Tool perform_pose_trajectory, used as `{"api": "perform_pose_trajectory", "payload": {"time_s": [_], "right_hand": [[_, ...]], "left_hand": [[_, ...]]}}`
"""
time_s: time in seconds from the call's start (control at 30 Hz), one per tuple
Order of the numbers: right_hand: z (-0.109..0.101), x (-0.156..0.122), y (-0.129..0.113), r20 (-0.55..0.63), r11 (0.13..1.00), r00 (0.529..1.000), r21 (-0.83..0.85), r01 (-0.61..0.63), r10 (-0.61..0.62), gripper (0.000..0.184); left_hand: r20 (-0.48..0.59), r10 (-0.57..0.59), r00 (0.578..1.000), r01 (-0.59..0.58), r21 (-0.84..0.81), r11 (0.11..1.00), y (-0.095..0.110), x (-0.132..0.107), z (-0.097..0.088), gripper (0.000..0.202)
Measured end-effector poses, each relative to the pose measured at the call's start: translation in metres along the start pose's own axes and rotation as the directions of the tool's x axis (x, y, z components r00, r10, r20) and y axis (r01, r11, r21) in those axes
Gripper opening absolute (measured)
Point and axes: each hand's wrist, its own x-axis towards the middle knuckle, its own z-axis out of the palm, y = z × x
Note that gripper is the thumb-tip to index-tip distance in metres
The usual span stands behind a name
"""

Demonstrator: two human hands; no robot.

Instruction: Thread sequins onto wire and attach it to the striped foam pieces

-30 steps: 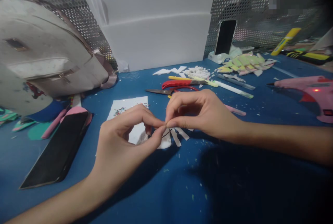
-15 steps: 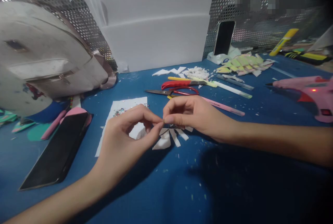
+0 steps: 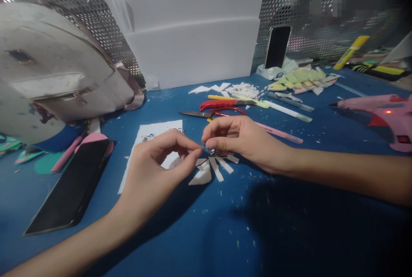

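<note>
tiny piece [image 3: 205, 149] grasped by our left hand [image 3: 157, 159] and right hand [image 3: 246, 142], kind unclear, near white strips [image 3: 216, 170]; best we pinch lightly.

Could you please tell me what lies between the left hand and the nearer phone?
In the head view, white paper, a small pale scrap and blue tabletop show there.
</note>
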Motion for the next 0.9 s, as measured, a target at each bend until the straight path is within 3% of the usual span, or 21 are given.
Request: {"api": "perform_pose_trajectory", "payload": {"time_s": [0.47,0.73,0.9], "right_hand": [[-0.0029,-0.0007,0.0046,0.075,1.0,0.997,0.023,0.018,-0.02,0.015],[-0.003,-0.0018,0.0022,0.092,0.998,0.996,-0.053,0.018,-0.014,0.01],[-0.001,-0.0013,0.0004,0.093,1.0,0.996,0.007,-0.013,0.012,0.009]], "left_hand": [[0.04,0.006,0.999,-0.005,-0.01,1.0,0.0005,-0.0014,-0.0011,0.01],[0.027,0.15,0.988,-0.152,0.104,0.983,0.0013,-0.0028,-0.0021,0.012],[0.009,0.155,0.988,-0.155,0.105,0.982,0.001,-0.0029,-0.0018,0.016]]}}
